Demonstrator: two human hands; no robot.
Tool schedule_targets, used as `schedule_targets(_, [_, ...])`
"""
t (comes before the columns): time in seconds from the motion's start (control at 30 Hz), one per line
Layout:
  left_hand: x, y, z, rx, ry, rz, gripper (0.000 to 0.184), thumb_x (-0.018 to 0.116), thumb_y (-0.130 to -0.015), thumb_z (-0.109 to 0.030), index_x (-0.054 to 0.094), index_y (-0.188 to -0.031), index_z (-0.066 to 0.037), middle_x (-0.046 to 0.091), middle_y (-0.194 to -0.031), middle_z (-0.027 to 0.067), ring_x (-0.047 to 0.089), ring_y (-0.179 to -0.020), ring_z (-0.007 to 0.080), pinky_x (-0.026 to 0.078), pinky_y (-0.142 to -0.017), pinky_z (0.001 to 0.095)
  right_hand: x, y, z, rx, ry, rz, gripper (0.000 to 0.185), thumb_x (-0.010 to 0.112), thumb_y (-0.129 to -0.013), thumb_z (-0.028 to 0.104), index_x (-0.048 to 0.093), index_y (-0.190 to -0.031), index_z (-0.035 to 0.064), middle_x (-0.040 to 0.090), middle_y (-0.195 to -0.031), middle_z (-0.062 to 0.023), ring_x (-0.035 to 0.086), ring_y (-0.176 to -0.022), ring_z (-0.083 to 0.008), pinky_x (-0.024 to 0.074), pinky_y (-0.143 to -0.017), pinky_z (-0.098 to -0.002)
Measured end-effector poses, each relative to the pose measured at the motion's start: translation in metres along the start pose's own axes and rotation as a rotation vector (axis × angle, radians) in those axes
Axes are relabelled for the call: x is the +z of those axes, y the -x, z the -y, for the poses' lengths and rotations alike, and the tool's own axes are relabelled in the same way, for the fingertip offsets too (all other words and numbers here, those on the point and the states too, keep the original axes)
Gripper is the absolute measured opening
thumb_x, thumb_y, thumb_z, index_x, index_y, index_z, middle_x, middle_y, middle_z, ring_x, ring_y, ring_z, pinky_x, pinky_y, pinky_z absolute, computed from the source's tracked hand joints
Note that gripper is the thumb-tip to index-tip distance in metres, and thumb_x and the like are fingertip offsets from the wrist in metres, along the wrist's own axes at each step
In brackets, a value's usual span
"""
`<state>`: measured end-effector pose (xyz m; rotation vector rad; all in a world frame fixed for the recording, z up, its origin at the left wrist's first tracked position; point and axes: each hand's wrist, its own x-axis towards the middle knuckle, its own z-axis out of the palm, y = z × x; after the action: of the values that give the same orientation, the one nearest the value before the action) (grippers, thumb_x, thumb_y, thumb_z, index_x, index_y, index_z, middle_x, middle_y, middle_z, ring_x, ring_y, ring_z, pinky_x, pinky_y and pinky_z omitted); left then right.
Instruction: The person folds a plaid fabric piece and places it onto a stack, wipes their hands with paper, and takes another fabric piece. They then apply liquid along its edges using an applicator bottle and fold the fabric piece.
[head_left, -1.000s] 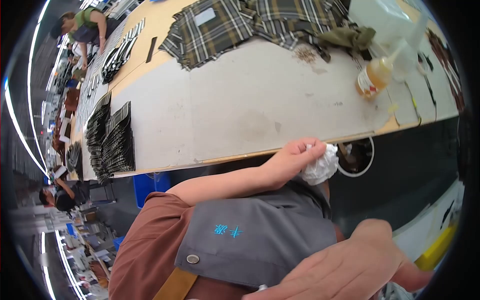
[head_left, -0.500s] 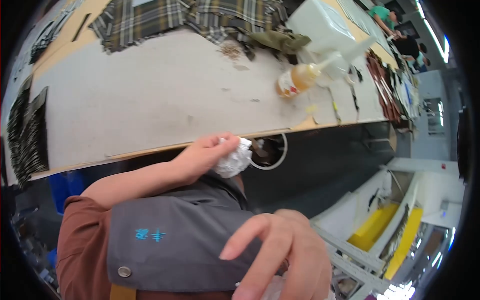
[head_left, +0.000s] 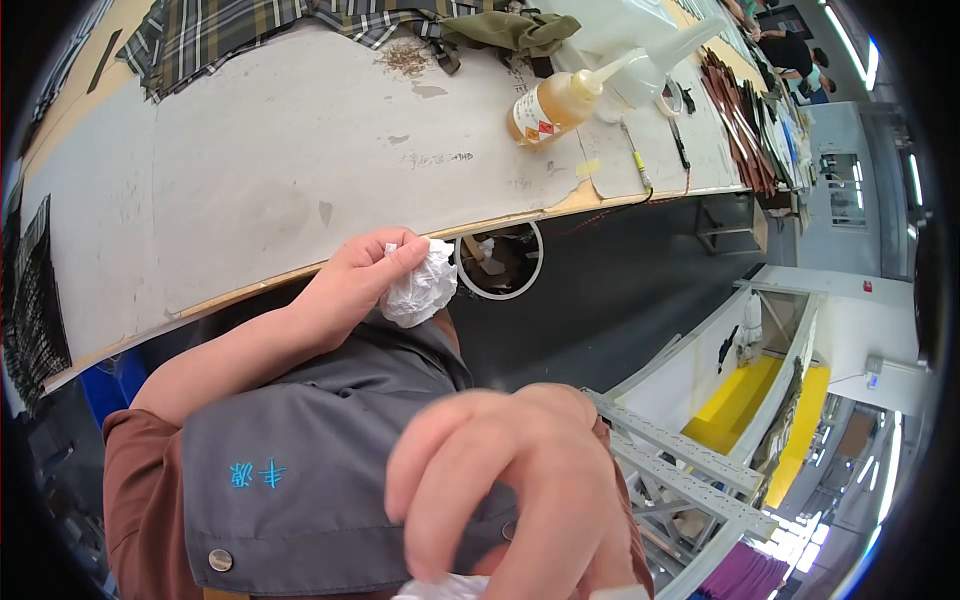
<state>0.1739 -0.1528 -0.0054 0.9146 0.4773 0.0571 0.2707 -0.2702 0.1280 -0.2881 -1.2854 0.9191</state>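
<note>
My left hand (head_left: 365, 270) is closed on a ball of crumpled white paper (head_left: 420, 285), just in front of the table's near edge. Close to the camera, my right hand (head_left: 525, 480) has its fingers curled down and is slightly blurred. Crumpled white paper (head_left: 445, 588) shows beneath those fingers at the bottom edge, mostly hidden by the hand. Behind both hands is the grey apron (head_left: 330, 510) with blue lettering. Below the table edge, beside the paper ball, a round white-rimmed bin (head_left: 541, 262) holds scraps.
On the table (head_left: 270, 160) stand a bottle of amber liquid (head_left: 550, 108) and a translucent spouted container (head_left: 640, 75). Plaid fabric (head_left: 220, 40) lies at the back, dark strips (head_left: 35, 300) at the left. A white metal frame (head_left: 690, 460) stands at right; people are in the distance.
The view has shifted, so the table and bottle appear further left and higher. My right hand has moved left with its fingers more curled. My left hand still grips the paper ball.
</note>
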Motion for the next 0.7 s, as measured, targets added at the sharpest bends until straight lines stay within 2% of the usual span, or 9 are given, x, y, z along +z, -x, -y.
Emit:
schedule_targets(0.03, [0.001, 0.001, -0.001, -0.014, -0.004, -0.011, 0.028, 0.052, -0.106, -0.034, 0.063, -0.099, -0.008, 0.062, -0.088, -0.0048, 0.055, -0.080, 0.0037, 0.045, -0.074, 0.0233, -0.017, -0.001, -0.027, -0.327, -0.307, 0.256, 0.017, 0.067, -0.096, 0.028, 0.078, -0.101, 0.0158, 0.069, -0.107, -0.0135, 0.070, -0.088, -0.0283, 0.0538, -0.075, -0.0376])
schedule_targets(0.07, [0.002, 0.002, -0.002, -0.020, -0.007, -0.012, 0.028, 0.052, -0.106, -0.034, 0.063, -0.099, -0.008, 0.062, -0.088, -0.0048, 0.055, -0.080, 0.0037, 0.045, -0.074, 0.0233, 0.011, 0.009, -0.019, -0.294, -0.347, -0.114, 0.020, 0.072, -0.093, 0.028, 0.080, -0.094, 0.0098, 0.071, -0.098, -0.0149, 0.069, -0.077, -0.0257, 0.0567, -0.070, -0.0313])
schedule_targets(0.2, [0.001, -0.001, 0.001, -0.026, -0.030, -0.024, 0.029, 0.053, -0.106, -0.034, 0.064, -0.101, -0.008, 0.062, -0.088, -0.0050, 0.054, -0.081, 0.0034, 0.044, -0.075, 0.0231, 0.002, 0.019, -0.020, -0.242, -0.570, 0.134, 0.026, 0.055, -0.097, 0.017, 0.066, -0.084, -0.0025, 0.063, -0.097, -0.0256, 0.064, -0.071, -0.0263, 0.0514, -0.062, -0.0319])
schedule_targets(0.3, [0.002, 0.000, 0.002, -0.031, -0.029, -0.025, 0.030, 0.054, -0.106, -0.034, 0.065, -0.102, -0.007, 0.063, -0.089, -0.0049, 0.054, -0.082, 0.0031, 0.044, -0.076, 0.0230, 0.017, 0.018, -0.009, -0.198, -0.642, -0.145, 0.033, 0.060, -0.089, 0.019, 0.055, -0.061, 0.0018, 0.060, -0.075, -0.0168, 0.061, -0.061, -0.0267, 0.0475, -0.050, -0.0341])
schedule_targets(0.43, [0.003, 0.001, -0.001, -0.048, -0.032, -0.046, 0.029, 0.054, -0.106, -0.034, 0.065, -0.101, -0.007, 0.063, -0.089, -0.0046, 0.054, -0.081, 0.0031, 0.044, -0.074, 0.0229, -0.011, 0.013, 0.021, 0.023, -0.300, -0.035, 0.023, 0.075, -0.091, 0.026, 0.078, -0.093, 0.0036, 0.071, -0.088, -0.0163, 0.069, -0.070, -0.0240, 0.0593, -0.065, -0.0275])
schedule_targets(0.5, [0.002, 0.000, -0.003, -0.054, -0.044, -0.042, 0.029, 0.054, -0.106, -0.034, 0.065, -0.100, -0.007, 0.063, -0.089, -0.0047, 0.054, -0.081, 0.0032, 0.044, -0.074, 0.0230, -0.003, 0.011, 0.000, -0.477, -0.129, -0.179, 0.022, 0.076, -0.091, 0.022, 0.077, -0.091, 0.0010, 0.071, -0.084, -0.0174, 0.071, -0.069, -0.0232, 0.0601, -0.063, -0.0252])
schedule_targets(0.53, [0.002, 0.001, -0.004, -0.062, -0.054, -0.036, 0.029, 0.054, -0.106, -0.034, 0.065, -0.100, -0.008, 0.063, -0.089, -0.0048, 0.054, -0.081, 0.0032, 0.044, -0.073, 0.0230, -0.003, 0.011, 0.009, -0.481, -0.134, -0.183, 0.022, 0.076, -0.091, 0.022, 0.077, -0.091, 0.0010, 0.071, -0.084, -0.0174, 0.071, -0.069, -0.0232, 0.0601, -0.063, -0.0252])
schedule_targets(0.6, [0.001, 0.000, 0.001, -0.051, -0.046, -0.043, 0.029, 0.055, -0.106, -0.034, 0.065, -0.100, -0.008, 0.063, -0.089, -0.0049, 0.054, -0.081, 0.0033, 0.044, -0.073, 0.0229, -0.008, 0.012, 0.040, 0.168, -0.326, -0.162, 0.022, 0.075, -0.092, 0.022, 0.076, -0.089, -0.0001, 0.072, -0.086, -0.0183, 0.072, -0.068, -0.0256, 0.0608, -0.061, -0.0271])
schedule_targets(0.7, [-0.002, -0.003, 0.001, -0.023, -0.067, -0.021, 0.029, 0.055, -0.105, -0.035, 0.065, -0.099, -0.009, 0.062, -0.088, -0.0051, 0.053, -0.081, 0.0037, 0.044, -0.074, 0.0230, -0.037, 0.001, 0.046, 0.185, -0.229, 0.158, 0.017, 0.078, -0.088, 0.022, 0.078, -0.088, 0.0045, 0.074, -0.090, -0.0094, 0.071, -0.075, -0.0220, 0.0594, -0.070, -0.0270])
